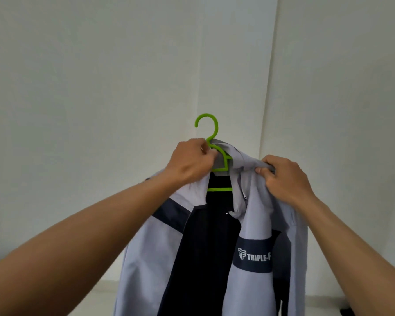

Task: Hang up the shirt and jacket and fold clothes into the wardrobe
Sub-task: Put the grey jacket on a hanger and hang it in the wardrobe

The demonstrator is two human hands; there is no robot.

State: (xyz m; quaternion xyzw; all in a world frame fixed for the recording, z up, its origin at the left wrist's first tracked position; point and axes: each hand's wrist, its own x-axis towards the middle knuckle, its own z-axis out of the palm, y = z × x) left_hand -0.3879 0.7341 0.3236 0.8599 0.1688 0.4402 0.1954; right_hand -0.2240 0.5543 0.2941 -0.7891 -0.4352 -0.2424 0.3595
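Bare forearms reaching up, left hand pinching the thin lime-green plastic hanger at its neck, right hand clenching soft collar cloth of the pale-grey-and-navy jacket, draping on it before a smooth white wall

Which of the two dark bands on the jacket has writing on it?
The dark band low on the jacket, under the right hand, carries white "TRIPLE-F" lettering and a logo. The slanted band below the left hand is plain.

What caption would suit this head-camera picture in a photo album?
Left hand holds a green hanger while the right hand pulls a grey-and-navy jacket over it.
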